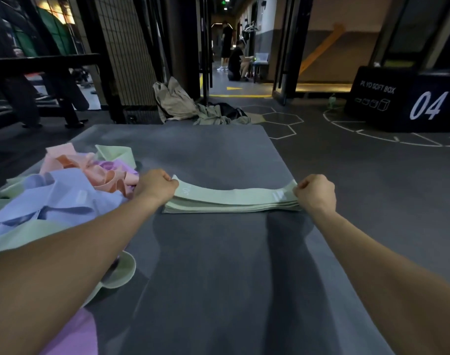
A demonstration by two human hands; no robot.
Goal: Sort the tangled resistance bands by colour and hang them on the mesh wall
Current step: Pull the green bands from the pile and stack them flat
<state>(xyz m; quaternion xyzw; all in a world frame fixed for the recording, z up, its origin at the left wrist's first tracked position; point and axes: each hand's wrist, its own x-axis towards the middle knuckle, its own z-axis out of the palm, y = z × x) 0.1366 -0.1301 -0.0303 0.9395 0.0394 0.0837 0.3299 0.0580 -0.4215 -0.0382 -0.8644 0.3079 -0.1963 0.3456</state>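
Green band stack (231,201) spans straight between both fists: left hand (156,184) pinches one end, right hand (314,192) the other, equally near.

Two bare forearms, no sleeves, watch or rings visible, left grip (156,187) and right grip (316,192) ungloved

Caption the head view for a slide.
Both hands grip a stack of green bands on the mat.

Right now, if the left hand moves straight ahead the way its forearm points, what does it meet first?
The left hand already grips the green band stack; beyond that, probably only bare grey mat.
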